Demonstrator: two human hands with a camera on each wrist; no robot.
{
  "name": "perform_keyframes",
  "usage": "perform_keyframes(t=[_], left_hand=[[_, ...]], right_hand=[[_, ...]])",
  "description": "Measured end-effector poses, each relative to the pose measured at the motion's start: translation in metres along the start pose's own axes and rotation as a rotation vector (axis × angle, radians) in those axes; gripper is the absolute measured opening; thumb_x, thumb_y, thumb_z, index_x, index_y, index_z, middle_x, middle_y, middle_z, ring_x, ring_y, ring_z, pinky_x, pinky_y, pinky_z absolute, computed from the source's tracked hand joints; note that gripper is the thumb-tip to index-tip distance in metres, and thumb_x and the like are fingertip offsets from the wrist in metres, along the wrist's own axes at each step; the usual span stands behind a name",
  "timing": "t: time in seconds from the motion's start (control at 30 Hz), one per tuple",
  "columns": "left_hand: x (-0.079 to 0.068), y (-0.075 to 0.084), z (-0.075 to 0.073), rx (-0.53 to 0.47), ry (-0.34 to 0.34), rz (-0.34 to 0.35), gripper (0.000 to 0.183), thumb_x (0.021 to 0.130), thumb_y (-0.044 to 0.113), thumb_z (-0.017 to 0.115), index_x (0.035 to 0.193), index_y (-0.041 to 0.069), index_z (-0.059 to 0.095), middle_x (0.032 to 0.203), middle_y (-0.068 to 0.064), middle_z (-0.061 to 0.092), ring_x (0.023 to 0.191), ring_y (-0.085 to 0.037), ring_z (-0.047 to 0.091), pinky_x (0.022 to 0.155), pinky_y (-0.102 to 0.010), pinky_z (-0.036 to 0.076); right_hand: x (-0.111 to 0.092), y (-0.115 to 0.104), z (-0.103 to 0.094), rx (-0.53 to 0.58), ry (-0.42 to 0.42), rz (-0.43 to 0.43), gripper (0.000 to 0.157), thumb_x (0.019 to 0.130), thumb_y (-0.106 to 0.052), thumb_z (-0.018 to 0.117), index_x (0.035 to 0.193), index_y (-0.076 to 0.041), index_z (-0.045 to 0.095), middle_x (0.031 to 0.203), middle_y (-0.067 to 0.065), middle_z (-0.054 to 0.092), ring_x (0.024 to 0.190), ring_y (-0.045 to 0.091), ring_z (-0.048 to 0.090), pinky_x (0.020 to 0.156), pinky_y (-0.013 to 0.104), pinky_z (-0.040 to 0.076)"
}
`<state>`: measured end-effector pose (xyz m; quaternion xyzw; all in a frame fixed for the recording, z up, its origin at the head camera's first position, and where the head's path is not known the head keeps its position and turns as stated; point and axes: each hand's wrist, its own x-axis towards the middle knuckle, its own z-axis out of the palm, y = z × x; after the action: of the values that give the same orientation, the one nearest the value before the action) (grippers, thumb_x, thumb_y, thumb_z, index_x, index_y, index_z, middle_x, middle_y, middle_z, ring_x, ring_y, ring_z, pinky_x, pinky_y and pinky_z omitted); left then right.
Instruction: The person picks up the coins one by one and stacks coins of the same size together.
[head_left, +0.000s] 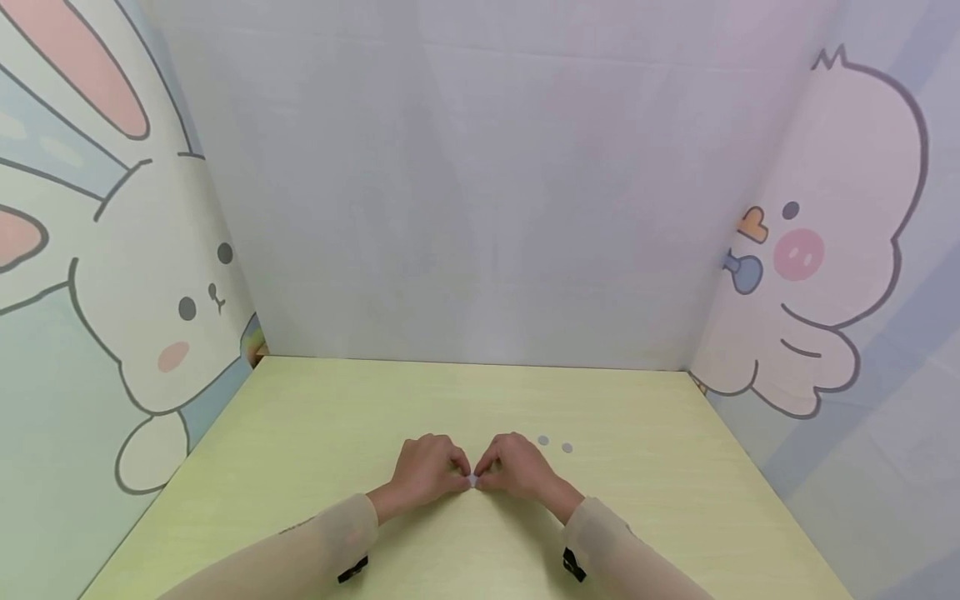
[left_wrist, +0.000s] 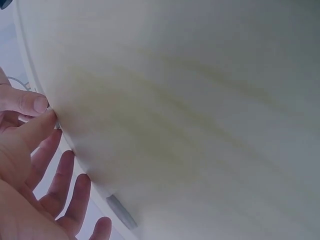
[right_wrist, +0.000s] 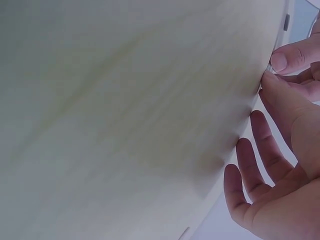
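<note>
In the head view, a small pale grey piece point(head_left: 472, 481) sits between the fingertips of both hands, low over the table or touching it; I cannot tell which. My left hand point(head_left: 429, 468) pinches its left side with thumb and forefinger. From the opposite side my right hand point(head_left: 519, 468) pinches it the same way. Fingers cover most of the piece, so its full shape is hidden. Both wrist views show the left hand point(left_wrist: 35, 175) and the right hand point(right_wrist: 285, 165) with the other fingers spread, their tips at the tabletop.
Two flat grey coin-like discs, one point(head_left: 543, 440) left of the other point(head_left: 567, 447), lie just beyond the right hand. The pale yellow table point(head_left: 337, 408) is bounded by a plain back curtain point(head_left: 480, 208) and side curtains with a cartoon rabbit point(head_left: 150, 333) and a chick-like figure point(head_left: 840, 183).
</note>
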<state>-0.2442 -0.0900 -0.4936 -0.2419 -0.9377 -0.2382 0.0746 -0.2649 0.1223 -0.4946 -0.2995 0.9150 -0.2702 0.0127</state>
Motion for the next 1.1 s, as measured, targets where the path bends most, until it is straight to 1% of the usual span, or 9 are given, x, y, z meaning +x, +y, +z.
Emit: perform_keyframes(t=[0.17, 0.27, 0.43, 0.63, 0.87, 1.1], left_hand=[[-0.001, 0.0, 0.0, 0.002, -0.001, -0.007, 0.009, 0.081, 0.031, 0.093, 0.082, 0.03, 0.084, 0.082, 0.016, 0.073, 0.077, -0.006, 0.058, 0.068, -0.038, 0.042], [-0.002, 0.001, 0.001, 0.001, 0.0, -0.011, 0.009, 0.081, 0.031, 0.093, 0.08, 0.03, 0.084, 0.082, 0.015, 0.073, 0.075, -0.006, 0.056, 0.068, -0.038, 0.042], [-0.001, 0.001, 0.001, -0.011, 0.009, -0.012, 0.01, 0.081, 0.033, 0.093, 0.08, 0.03, 0.084, 0.081, 0.015, 0.072, 0.076, -0.007, 0.056, 0.07, -0.04, 0.041], [-0.003, 0.002, -0.002, -0.018, -0.01, -0.022, 0.011, 0.083, 0.034, 0.093, 0.08, 0.029, 0.083, 0.082, 0.013, 0.072, 0.079, -0.009, 0.059, 0.073, -0.043, 0.044], [-0.004, 0.0, 0.002, -0.024, 0.02, -0.007, 0.013, 0.081, 0.035, 0.094, 0.08, 0.028, 0.084, 0.08, 0.014, 0.071, 0.077, -0.007, 0.057, 0.071, -0.039, 0.041], [-0.004, 0.002, 0.001, -0.041, 0.02, -0.012, 0.011, 0.08, 0.031, 0.094, 0.081, 0.027, 0.084, 0.082, 0.014, 0.072, 0.078, -0.006, 0.056, 0.073, -0.04, 0.041]], right_hand=[[-0.001, 0.002, 0.0, -0.031, -0.001, -0.008, 0.006, 0.084, -0.02, 0.092, 0.087, -0.022, 0.087, 0.086, -0.014, 0.074, 0.086, 0.006, 0.063, 0.079, 0.025, 0.05], [-0.003, 0.003, -0.003, -0.044, 0.004, -0.024, 0.007, 0.084, -0.018, 0.091, 0.09, -0.02, 0.087, 0.088, -0.012, 0.075, 0.087, 0.007, 0.065, 0.079, 0.025, 0.051], [-0.007, 0.006, -0.016, -0.02, 0.049, -0.016, 0.01, 0.085, -0.011, 0.088, 0.094, -0.016, 0.087, 0.089, -0.008, 0.075, 0.086, 0.013, 0.068, 0.077, 0.027, 0.053], [-0.012, 0.014, -0.031, -0.01, 0.096, 0.009, 0.011, 0.088, -0.015, 0.087, 0.1, -0.015, 0.086, 0.093, -0.008, 0.075, 0.089, 0.015, 0.069, 0.081, 0.032, 0.055], [-0.017, 0.028, -0.046, -0.008, 0.157, 0.013, 0.015, 0.088, -0.014, 0.087, 0.103, -0.012, 0.085, 0.096, -0.007, 0.076, 0.092, 0.019, 0.068, 0.081, 0.033, 0.054], [-0.025, 0.041, -0.055, 0.008, 0.203, 0.053, 0.018, 0.087, -0.014, 0.087, 0.104, -0.011, 0.085, 0.097, -0.004, 0.076, 0.092, 0.024, 0.069, 0.081, 0.034, 0.054]])
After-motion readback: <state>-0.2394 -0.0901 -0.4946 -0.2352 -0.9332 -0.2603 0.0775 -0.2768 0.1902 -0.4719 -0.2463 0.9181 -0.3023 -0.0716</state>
